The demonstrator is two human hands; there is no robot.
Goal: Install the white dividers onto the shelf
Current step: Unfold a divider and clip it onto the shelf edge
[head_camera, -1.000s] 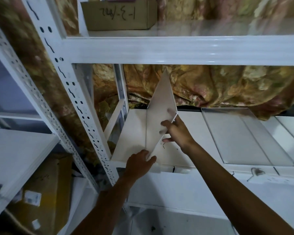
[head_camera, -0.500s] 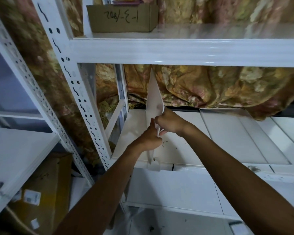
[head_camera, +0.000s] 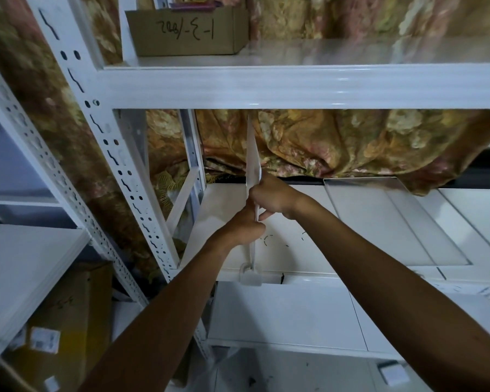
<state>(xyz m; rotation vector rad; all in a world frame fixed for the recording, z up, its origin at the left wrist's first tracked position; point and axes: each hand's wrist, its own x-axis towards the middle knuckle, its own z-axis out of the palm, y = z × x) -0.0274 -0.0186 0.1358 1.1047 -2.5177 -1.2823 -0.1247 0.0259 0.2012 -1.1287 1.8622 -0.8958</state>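
Note:
A white divider [head_camera: 251, 154] stands upright and edge-on on the white shelf board [head_camera: 294, 250], reaching up to the beam above. Its front foot sits in a small white clip [head_camera: 249, 275] at the shelf's front lip. My left hand [head_camera: 245, 224] grips the divider's front edge from the left. Just above it, my right hand [head_camera: 272, 198] holds the same edge from the right, fingers curled round it. More white dividers [head_camera: 379, 219] lie flat on the shelf to the right.
A perforated white upright [head_camera: 116, 165] rises at the left. The white upper beam [head_camera: 294, 86] carries a cardboard box [head_camera: 187, 29]. Floral cloth [head_camera: 351, 142] hangs behind the shelf. Another white shelf [head_camera: 26, 264] stands at left with a cardboard box [head_camera: 65, 321] beneath.
The divider has swung from leaning with its face showing to upright and edge-on. My left hand climbed from its bottom corner to the front edge, just under my right hand.

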